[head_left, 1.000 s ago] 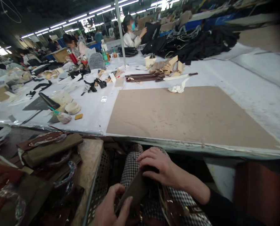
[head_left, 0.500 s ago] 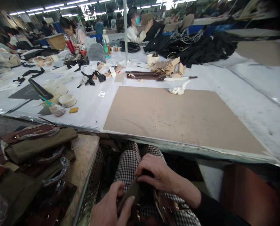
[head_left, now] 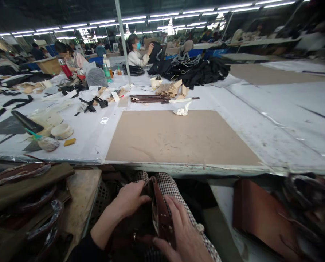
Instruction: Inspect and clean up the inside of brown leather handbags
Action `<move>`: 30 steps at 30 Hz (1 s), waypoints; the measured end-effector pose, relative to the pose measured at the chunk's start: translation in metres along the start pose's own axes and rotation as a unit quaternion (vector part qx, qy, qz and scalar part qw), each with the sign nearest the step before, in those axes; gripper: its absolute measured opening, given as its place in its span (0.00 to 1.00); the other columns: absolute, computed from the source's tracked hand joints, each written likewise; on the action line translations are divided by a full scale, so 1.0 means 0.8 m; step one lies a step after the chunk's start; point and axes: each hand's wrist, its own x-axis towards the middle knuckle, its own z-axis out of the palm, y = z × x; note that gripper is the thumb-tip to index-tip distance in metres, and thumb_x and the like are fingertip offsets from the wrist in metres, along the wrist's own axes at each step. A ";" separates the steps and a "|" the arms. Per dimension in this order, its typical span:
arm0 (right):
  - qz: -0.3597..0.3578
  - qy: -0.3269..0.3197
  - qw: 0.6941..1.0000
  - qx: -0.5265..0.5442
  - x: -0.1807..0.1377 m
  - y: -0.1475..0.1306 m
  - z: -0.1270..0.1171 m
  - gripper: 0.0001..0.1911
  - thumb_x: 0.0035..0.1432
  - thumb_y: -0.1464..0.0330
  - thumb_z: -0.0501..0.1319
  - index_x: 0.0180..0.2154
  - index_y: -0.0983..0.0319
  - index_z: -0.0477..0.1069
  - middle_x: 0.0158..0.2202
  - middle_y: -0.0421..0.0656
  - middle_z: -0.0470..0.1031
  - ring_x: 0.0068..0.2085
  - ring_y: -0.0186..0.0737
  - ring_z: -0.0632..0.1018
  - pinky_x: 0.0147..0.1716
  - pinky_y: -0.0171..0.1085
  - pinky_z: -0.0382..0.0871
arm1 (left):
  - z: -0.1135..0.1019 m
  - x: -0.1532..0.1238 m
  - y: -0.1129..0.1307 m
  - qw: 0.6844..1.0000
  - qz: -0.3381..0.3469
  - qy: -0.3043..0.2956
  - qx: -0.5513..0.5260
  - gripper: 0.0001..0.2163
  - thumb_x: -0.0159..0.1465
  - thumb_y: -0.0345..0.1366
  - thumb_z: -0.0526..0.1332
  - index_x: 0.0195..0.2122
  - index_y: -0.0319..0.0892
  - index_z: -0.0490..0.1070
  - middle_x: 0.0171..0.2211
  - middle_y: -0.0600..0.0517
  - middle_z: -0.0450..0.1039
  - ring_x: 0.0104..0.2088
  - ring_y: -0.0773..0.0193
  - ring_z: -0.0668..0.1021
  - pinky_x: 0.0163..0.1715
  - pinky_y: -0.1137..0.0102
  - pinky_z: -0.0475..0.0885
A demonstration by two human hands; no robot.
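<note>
Handbag (head_left: 162, 214): on the checkered trousers (head_left: 167, 182), between both hands, mouth parted.
Left hand (head_left: 129, 199): half curled at its far rim; whether it grips, I cannot tell.
Right hand (head_left: 183, 231): loosely spread against the brown side.
Table (head_left: 162, 168): near edge just beyond the knees.
Mat (head_left: 173, 140): spreads from that edge toward the crumpled tissue (head_left: 182, 110).
</note>
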 end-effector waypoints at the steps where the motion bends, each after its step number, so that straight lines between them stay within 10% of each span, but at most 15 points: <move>1: 0.013 0.008 1.000 0.008 -0.008 0.002 0.006 0.55 0.55 0.66 0.69 0.70 0.56 0.32 0.66 0.63 0.57 0.65 0.68 0.66 0.55 0.63 0.74 | 0.005 0.007 0.001 1.000 0.013 -0.008 -0.006 0.12 0.62 0.38 0.64 0.46 0.42 0.75 0.46 0.42 0.81 0.48 0.44 0.80 0.48 0.59 0.72; 11: 0.039 -0.001 0.992 0.120 -0.040 0.011 -0.102 0.46 0.48 0.78 0.56 0.67 0.52 0.46 0.45 0.42 0.74 0.36 0.41 0.78 0.35 0.39 0.75 | -0.037 -0.017 0.011 0.992 0.114 -0.056 -0.009 0.13 0.57 0.26 0.56 0.41 0.42 0.75 0.39 0.53 0.80 0.40 0.59 0.79 0.41 0.70 0.69; 16: 0.059 -0.074 0.952 0.292 -0.054 0.061 -0.126 0.41 0.44 0.78 0.57 0.62 0.55 0.55 0.45 0.40 0.75 0.40 0.41 0.76 0.40 0.39 0.72 | -0.049 -0.027 0.017 0.970 0.128 -0.179 0.099 0.10 0.52 0.26 0.56 0.31 0.44 0.75 0.30 0.56 0.77 0.31 0.61 0.76 0.30 0.72 0.64; 20: 0.132 -0.039 0.910 0.390 -0.044 0.095 -0.121 0.34 0.47 0.76 0.60 0.57 0.58 0.60 0.49 0.44 0.76 0.50 0.47 0.76 0.50 0.46 0.70 | -0.034 -0.005 0.047 0.971 0.149 -0.167 0.084 0.18 0.49 0.27 0.60 0.43 0.44 0.75 0.43 0.51 0.78 0.43 0.54 0.78 0.42 0.67 0.70; 24: 0.101 0.024 0.938 0.332 -0.035 0.096 -0.126 0.24 0.56 0.74 0.61 0.55 0.58 0.65 0.56 0.48 0.73 0.58 0.49 0.73 0.59 0.51 0.66 | -0.017 0.022 0.075 0.978 0.168 -0.126 -0.016 0.35 0.54 0.34 0.67 0.65 0.50 0.63 0.65 0.50 0.66 0.63 0.51 0.69 0.63 0.61 0.61; 30: -0.013 0.133 0.980 0.148 -0.034 0.092 -0.111 0.06 0.67 0.67 0.63 0.45 0.58 0.72 0.57 0.49 0.71 0.57 0.47 0.74 0.56 0.46 0.71 | -0.007 0.043 0.083 0.976 0.181 -0.110 -0.051 0.23 0.60 0.32 0.63 0.57 0.53 0.70 0.57 0.56 0.73 0.57 0.58 0.74 0.58 0.68 0.65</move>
